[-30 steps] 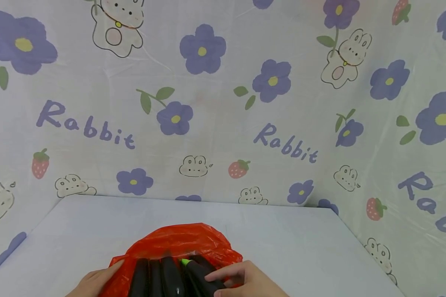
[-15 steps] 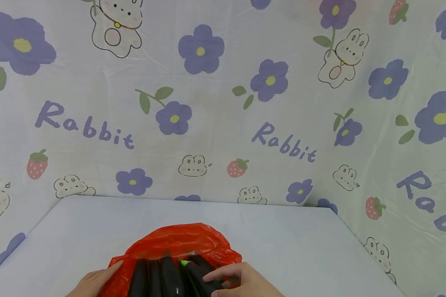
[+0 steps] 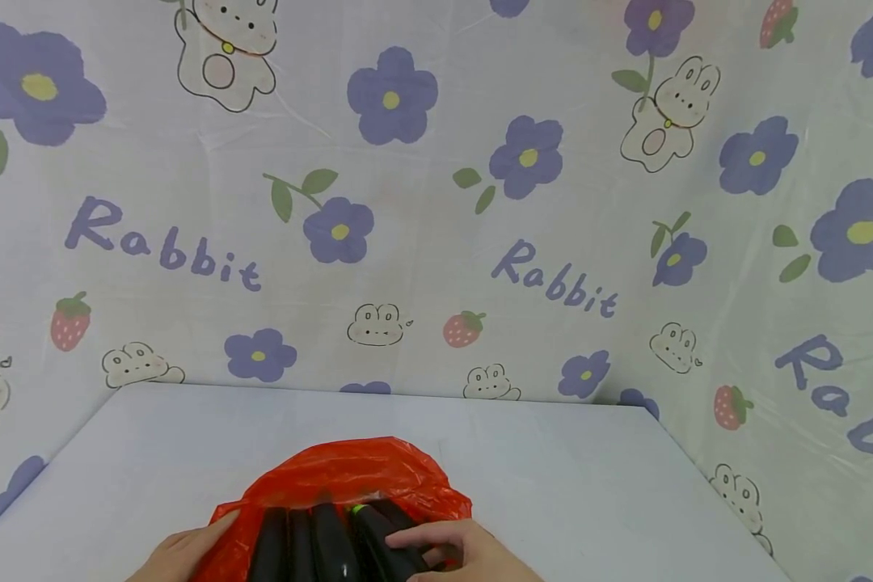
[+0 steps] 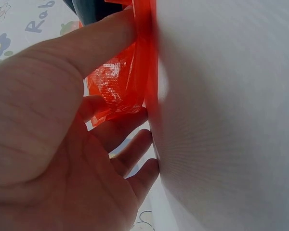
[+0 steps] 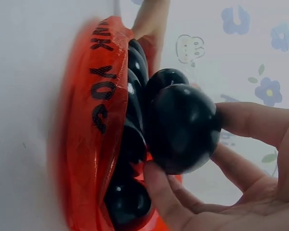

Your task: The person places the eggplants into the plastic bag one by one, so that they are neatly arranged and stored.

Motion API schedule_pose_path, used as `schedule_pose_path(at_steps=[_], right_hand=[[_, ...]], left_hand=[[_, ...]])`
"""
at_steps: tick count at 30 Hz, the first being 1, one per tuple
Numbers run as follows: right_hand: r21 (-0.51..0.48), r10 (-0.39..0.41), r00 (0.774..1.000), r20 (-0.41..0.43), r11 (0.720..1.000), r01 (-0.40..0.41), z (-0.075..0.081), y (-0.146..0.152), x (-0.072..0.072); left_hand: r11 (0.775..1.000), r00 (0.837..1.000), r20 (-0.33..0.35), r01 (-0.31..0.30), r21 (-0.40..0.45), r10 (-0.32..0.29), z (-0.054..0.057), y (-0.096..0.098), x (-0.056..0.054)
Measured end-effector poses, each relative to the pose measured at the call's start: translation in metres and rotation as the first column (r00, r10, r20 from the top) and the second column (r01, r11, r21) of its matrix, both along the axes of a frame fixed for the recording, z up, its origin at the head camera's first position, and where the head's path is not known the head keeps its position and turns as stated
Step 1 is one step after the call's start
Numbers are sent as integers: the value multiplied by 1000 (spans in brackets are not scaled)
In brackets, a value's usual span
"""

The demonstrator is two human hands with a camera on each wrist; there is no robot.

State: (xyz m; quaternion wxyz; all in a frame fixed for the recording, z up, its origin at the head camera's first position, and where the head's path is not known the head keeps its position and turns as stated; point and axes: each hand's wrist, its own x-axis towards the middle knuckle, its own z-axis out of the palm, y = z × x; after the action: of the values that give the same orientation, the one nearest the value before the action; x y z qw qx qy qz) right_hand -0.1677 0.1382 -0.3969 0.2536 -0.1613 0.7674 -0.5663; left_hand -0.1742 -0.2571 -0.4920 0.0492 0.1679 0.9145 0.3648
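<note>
A red plastic bag (image 3: 349, 462) lies at the table's front with its mouth toward me. Several glossy black eggplants (image 3: 333, 541) sit side by side in it. My left hand (image 3: 185, 552) holds the bag's left side; in the left wrist view the thumb (image 4: 103, 41) goes behind the red film and the other fingertips rest low along the table surface. My right hand (image 3: 473, 551) pinches an eggplant (image 5: 183, 130) between thumb and fingers at the right of the row. This one has a bright green band at its far end and stands above the others in the right wrist view.
A white table (image 3: 582, 485) stretches behind and to both sides of the bag. Its back and right edges meet a hanging cloth (image 3: 422, 267) printed with purple flowers, rabbits and strawberries. Black lettering shows on the bag in the right wrist view.
My right hand has shifted slightly left with the eggplant, and less of its green end shows. The left hand keeps its place on the bag.
</note>
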Motion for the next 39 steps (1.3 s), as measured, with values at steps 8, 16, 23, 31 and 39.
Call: schedule_pose_path(at_steps=[8, 16, 23, 31, 39], right_hand=[[-115, 21, 997, 69, 993, -13, -5, -2, 0], [-124, -61, 998, -6, 990, 60, -14, -12, 1], [-101, -179, 983, -38, 980, 174, -17, -21, 6], [-107, -228, 974, 16, 968, 228, -13, -22, 6], [-57, -233, 972, -22, 971, 232, -2, -15, 5]], left_hand=[[1000, 999, -46, 20, 9, -20, -2, -1, 1], [1000, 999, -44, 0, -16, -1, -1, -1, 1], [999, 998, -51, 23, -22, -24, -3, -3, 0], [999, 1000, -25, 6, -37, -6, 3, 0, 1], [997, 999, -6, 39, -64, -39, 4, -2, -3]])
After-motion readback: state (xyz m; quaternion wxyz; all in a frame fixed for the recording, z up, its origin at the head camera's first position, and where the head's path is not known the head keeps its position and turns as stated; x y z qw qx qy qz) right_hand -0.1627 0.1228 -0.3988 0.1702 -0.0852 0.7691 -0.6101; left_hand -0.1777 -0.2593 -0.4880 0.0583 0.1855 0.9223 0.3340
